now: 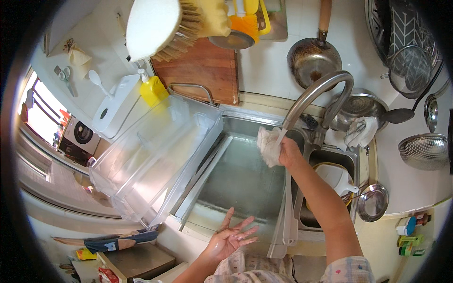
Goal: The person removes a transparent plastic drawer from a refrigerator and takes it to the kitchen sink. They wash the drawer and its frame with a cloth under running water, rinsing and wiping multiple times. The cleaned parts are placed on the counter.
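My right hand (289, 152) grips a white cloth (268, 145) under the spout of a curved metal faucet (308, 92), with a stream of water running onto it. A framed clear glass shelf (244, 177) lies slanted over the large sink basin. At the shelf's near edge is my left hand (233, 238), palm up with its fingers spread; whether it touches the glass is hard to tell. Left of the shelf, a clear plastic drawer (155, 155) rests tilted across the sink's edge and the counter.
The smaller basin on the right holds a white handled container (336, 178). Behind the sink stand a wooden cutting board (208, 70), a yellow pump bottle (153, 88) and a metal bowl (357, 106). A brush (155, 28) and a saucepan (313, 62) hang above. A small metal bowl (373, 203) sits at right.
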Tool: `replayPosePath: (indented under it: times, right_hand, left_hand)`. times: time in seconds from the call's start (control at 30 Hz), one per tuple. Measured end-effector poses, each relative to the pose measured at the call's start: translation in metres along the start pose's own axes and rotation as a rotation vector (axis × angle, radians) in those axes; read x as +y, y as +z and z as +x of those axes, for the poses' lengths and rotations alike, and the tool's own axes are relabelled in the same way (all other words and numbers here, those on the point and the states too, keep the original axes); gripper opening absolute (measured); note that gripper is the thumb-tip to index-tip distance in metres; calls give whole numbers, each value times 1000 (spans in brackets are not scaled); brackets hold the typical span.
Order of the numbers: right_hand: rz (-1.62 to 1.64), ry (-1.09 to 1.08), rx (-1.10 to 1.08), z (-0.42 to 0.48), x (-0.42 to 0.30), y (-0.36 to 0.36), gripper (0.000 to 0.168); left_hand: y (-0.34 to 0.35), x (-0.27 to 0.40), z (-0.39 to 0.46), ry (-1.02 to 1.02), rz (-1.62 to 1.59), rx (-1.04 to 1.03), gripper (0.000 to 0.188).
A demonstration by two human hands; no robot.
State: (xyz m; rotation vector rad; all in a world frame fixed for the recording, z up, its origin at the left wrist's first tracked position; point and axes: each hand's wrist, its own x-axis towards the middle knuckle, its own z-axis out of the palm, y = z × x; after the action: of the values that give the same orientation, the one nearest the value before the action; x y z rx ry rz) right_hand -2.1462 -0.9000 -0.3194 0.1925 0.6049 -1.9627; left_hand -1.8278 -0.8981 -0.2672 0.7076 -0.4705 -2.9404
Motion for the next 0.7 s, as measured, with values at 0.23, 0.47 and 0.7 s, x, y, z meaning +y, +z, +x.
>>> replayPosePath:
  times: [0.23,0.47,0.7]
  right_hand:
    - [-70,-139,157,11,1,21,31]
    - [115,-90,348,20,1,44,22]
    - [54,-100,440,10,-18,28,19]
  left_hand:
    - [-1,-3,2,27,51,12,74]
    - [-5,0,0,15,-21,-37,83]
    - [-5,1,3,18,-16,-38,82]
